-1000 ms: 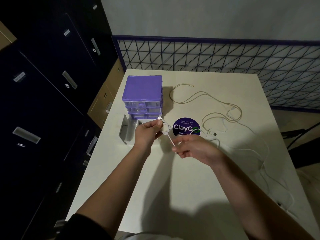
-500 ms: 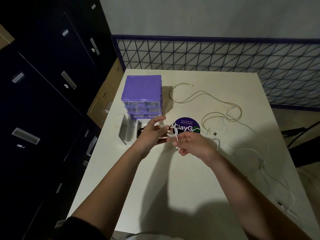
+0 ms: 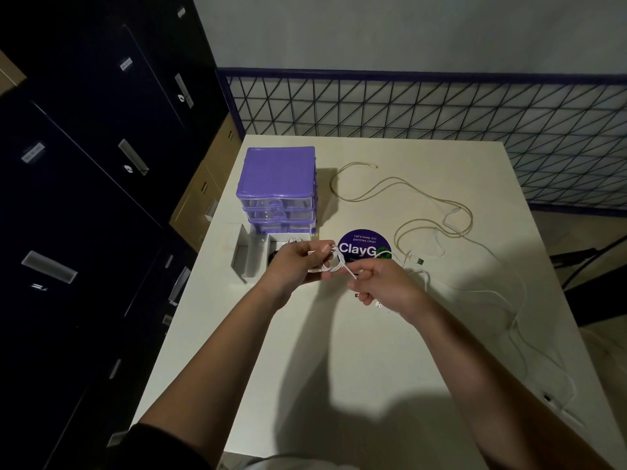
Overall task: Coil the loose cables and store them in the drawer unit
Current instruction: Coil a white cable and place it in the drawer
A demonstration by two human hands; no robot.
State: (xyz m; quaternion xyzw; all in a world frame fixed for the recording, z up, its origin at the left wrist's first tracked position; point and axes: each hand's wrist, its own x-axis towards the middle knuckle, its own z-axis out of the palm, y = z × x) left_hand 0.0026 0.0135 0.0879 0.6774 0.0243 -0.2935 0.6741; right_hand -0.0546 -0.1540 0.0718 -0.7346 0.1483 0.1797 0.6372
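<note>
A: What has changed at the fingers?

B: Half a second ago the two hands were almost touching; now they have drawn a little apart, and a short stretch of white cable (image 3: 343, 265) runs taut between them.

A: How are the hands held?

B: The left hand (image 3: 294, 266) is raised above the bench (image 3: 339, 351), its fingers curled around a small coil of that cable. The right hand (image 3: 383, 287) sits just beside it, fingers pinching the cable's free run.

A: And where are the other things?

B: The coil sits at the left fingertips, in front of the purple drawer unit (image 3: 280, 188), whose pulled-out drawer (image 3: 249, 257) lies under the left hand. A beige cable (image 3: 400, 184) sprawls loose behind the round sticker (image 3: 363, 245).
</note>
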